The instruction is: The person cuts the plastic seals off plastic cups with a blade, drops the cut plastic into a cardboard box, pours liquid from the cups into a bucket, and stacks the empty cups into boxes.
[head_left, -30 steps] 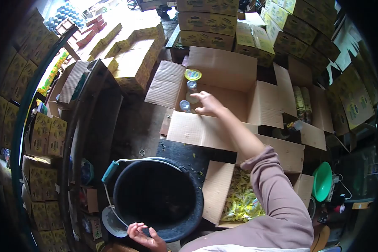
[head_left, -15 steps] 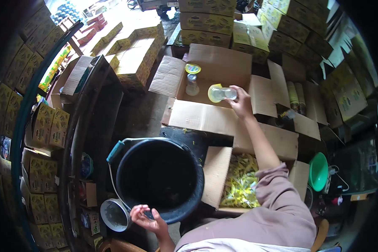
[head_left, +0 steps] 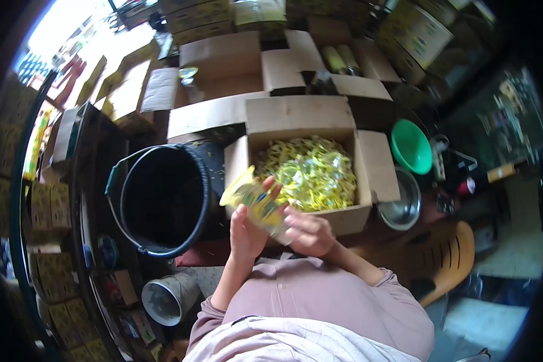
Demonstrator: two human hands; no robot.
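A clear plastic cup with a yellow lid and printed label (head_left: pixel 260 208) lies tilted between my two hands, in front of the open carton. My left hand (head_left: pixel 247 232) supports it from the left with its fingers around it. My right hand (head_left: pixel 309 232), slightly blurred, has its fingers closed on the cup's lower right end. Just beyond them, the open carton (head_left: pixel 301 114) holds a heap of yellow and clear plastic strips (head_left: pixel 314 172).
A black bucket (head_left: pixel 206 187) stands left of the carton, a grey-white pail (head_left: pixel 163 301) below it. Behind is a larger open carton (head_left: pixel 232 75) with another lidded cup (head_left: pixel 192 87). To the right are a green bowl (head_left: pixel 411 146), a clear bowl (head_left: pixel 404 199) and an orange chair (head_left: pixel 452 259).
My right hand has brought the cup from above the far carton back towards my body. My left hand has moved from beside the bucket onto the cup. The view has shifted down and right.
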